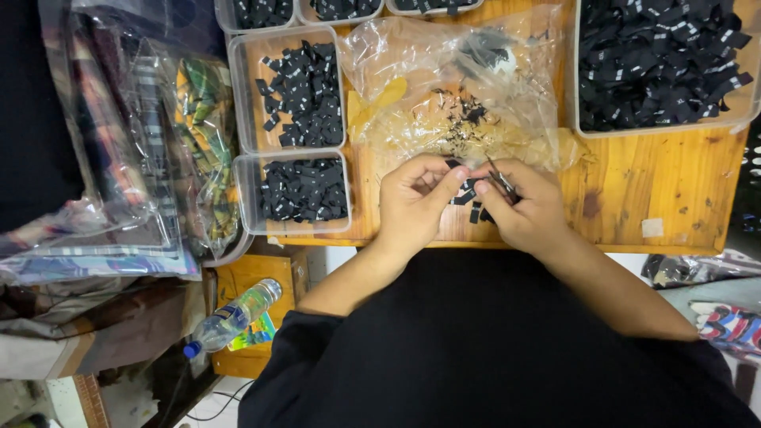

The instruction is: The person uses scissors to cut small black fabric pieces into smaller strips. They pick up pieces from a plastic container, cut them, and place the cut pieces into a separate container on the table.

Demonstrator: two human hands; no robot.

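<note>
My left hand (414, 202) and my right hand (523, 208) meet over the front edge of a wooden table (658, 190). The left fingers pinch a small black fabric label (453, 165). My right hand holds a small pair of metal snips (501, 181) with the blades pointing toward the label. A few more black labels (469, 204) lie on the wood between and under the hands, partly hidden.
Clear plastic trays of black labels stand at left (295, 87), front left (301, 190) and back right (658, 63). A crumpled clear plastic bag (460, 87) with scraps lies behind the hands. Bagged patterned cloth (143, 158) is piled at left; a water bottle (231, 317) lies below.
</note>
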